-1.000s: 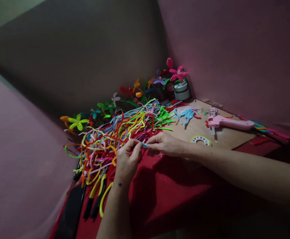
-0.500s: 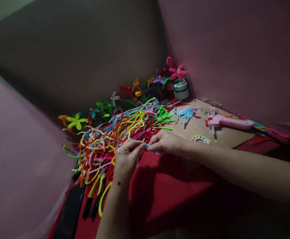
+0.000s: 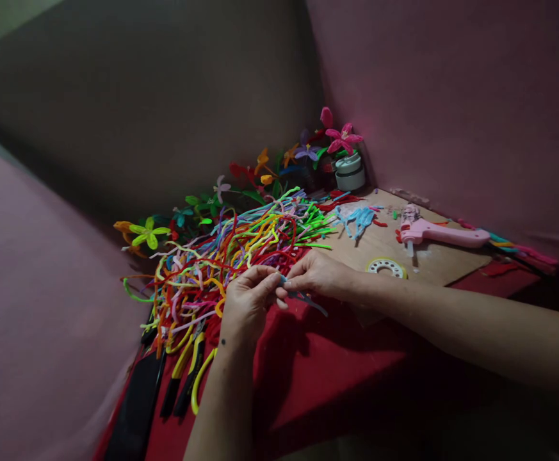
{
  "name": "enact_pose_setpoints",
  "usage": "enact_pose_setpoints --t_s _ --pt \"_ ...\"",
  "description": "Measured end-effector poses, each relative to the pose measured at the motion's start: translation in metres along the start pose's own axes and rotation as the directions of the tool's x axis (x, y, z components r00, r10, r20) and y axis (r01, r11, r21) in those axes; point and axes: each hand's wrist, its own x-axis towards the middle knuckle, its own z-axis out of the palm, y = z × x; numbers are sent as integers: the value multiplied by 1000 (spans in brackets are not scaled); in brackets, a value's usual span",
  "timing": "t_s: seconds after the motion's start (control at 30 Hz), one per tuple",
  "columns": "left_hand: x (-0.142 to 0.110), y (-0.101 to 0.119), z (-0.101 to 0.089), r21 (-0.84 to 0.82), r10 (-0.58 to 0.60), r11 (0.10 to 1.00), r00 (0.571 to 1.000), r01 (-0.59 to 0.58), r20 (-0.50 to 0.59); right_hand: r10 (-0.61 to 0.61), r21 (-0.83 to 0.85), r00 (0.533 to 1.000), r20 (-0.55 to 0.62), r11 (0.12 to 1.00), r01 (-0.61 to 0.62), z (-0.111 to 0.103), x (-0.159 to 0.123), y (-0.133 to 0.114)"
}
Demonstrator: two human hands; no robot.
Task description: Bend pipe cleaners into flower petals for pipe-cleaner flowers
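Fingertips of my left hand (image 3: 250,298) and my right hand (image 3: 315,275) meet over the red tabletop, both pinching a blue pipe cleaner (image 3: 315,303). One thin end of it sticks out below my right hand, toward the right; the part between the fingers is mostly covered. Just behind my hands lies a big tangled heap of pipe cleaners (image 3: 260,234) in many colours. Pliers with yellow and black handles (image 3: 190,374) rest to the left of my left wrist.
On a brown board (image 3: 437,272) lie a pink glue gun (image 3: 447,234), a white roll of tape (image 3: 385,269) and bent blue pipe cleaners (image 3: 360,222). Pipe-cleaner flowers (image 3: 149,233) line the back, with a white jar (image 3: 349,173) in the corner. A dark flat object (image 3: 135,406) lies front left.
My left hand has turned slightly and more of its fingers show beneath the pinch. The blue pipe cleaner's loose end now reaches farther out to the right.
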Motion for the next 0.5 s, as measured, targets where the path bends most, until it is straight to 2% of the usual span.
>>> enact_pose_setpoints --t_s 0.23,0.37,0.43,0.5 --pt "0 1 1 224 99 971 993 -81 -70 30 111 994 104 993 -41 0 2 2" --pt "-1 -1 2 308 121 946 991 -98 -56 47 149 990 130 987 -66 1 3 7" --pt "-2 -5 3 397 189 906 980 -150 -60 46 109 992 119 992 -59 1 4 7" --pt "-3 -9 5 533 300 818 951 -217 -72 38 64 994 100 997 -44 1 4 7"
